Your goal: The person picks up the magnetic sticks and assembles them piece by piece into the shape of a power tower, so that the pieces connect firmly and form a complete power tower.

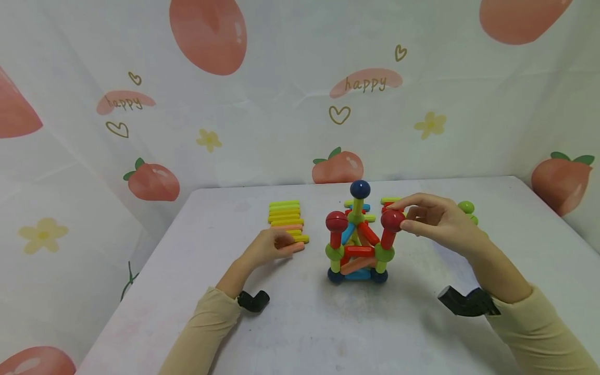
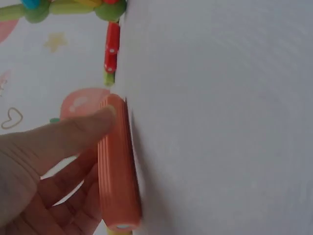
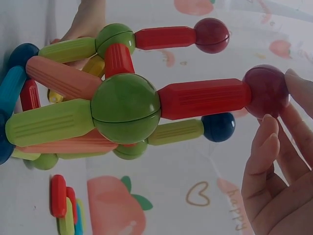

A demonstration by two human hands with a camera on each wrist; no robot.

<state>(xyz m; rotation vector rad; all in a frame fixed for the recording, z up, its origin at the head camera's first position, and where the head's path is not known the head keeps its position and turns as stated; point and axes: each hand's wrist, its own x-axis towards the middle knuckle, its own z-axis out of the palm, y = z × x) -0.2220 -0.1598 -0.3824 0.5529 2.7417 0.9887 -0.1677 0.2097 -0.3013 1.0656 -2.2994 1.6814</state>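
On the table stands a frame built of coloured rods and balls, with green balls [image 1: 384, 253] at mid-height and dark blue balls [image 1: 335, 275] at the base. Red rods rise from it to two red balls. My right hand [image 1: 433, 221] pinches the right-hand red ball [image 3: 266, 93] between thumb and fingers, on the end of its red rod [image 3: 205, 99]. To the left of the frame, my left hand [image 1: 262, 247] pinches an orange rod [image 2: 117, 166], thumb on one side and fingers on the other. This rod is nearest me in a column of rods.
Behind my left hand, yellow rods [image 1: 284, 216] lie in the column. Farther back are several mixed rods [image 1: 369, 218], partly hidden by the frame. Green balls [image 1: 466, 207] sit beyond my right hand. A printed cloth [image 1: 272, 114] hangs behind the white table [image 1: 300, 333].
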